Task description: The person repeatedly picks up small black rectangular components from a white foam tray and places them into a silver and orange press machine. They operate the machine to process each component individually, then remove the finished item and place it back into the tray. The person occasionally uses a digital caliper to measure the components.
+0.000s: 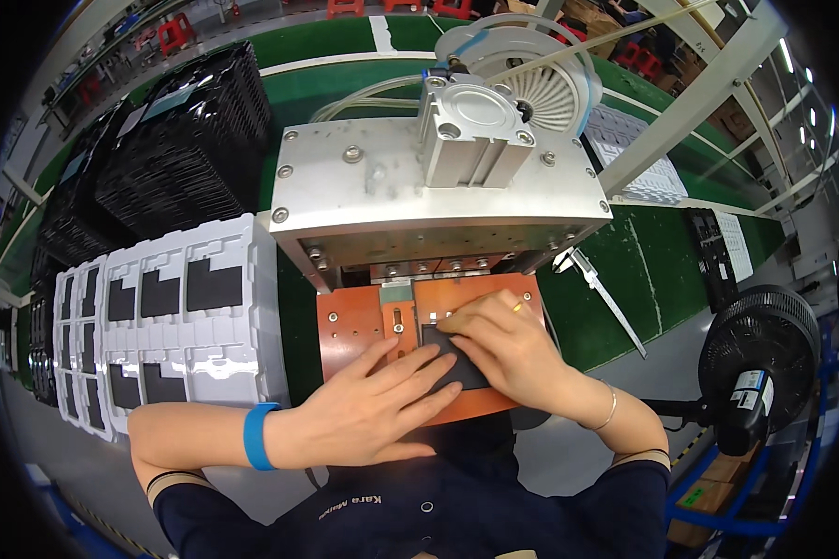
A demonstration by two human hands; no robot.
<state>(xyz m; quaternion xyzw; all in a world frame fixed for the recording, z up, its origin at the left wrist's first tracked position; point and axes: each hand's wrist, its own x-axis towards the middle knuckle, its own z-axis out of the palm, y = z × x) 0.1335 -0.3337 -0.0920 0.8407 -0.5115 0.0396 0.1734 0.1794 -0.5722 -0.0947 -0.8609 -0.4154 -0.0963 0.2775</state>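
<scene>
A thin dark grey sheet (469, 372) lies on the orange base plate (347, 328) of a small bench press. My left hand (359, 405) rests flat with fingers stretched, their tips on the sheet's left part. At the sheet's far edge, my right hand (513, 352) has its thumb and fingers pinched together; its fingertips cover that corner. Just left of the sheet is a raised orange block (398, 320) with a slot and a screw. The silver press head (373, 182), topped by a pneumatic cylinder (475, 126), stands right behind my hands.
White trays (196, 359) with dark cut pieces stand at the left, before tall stacks of black trays (182, 149). A caliper (606, 293) lies on the green bench to the right. A black fan (755, 363) stands at far right; a metal post (690, 102) rises behind.
</scene>
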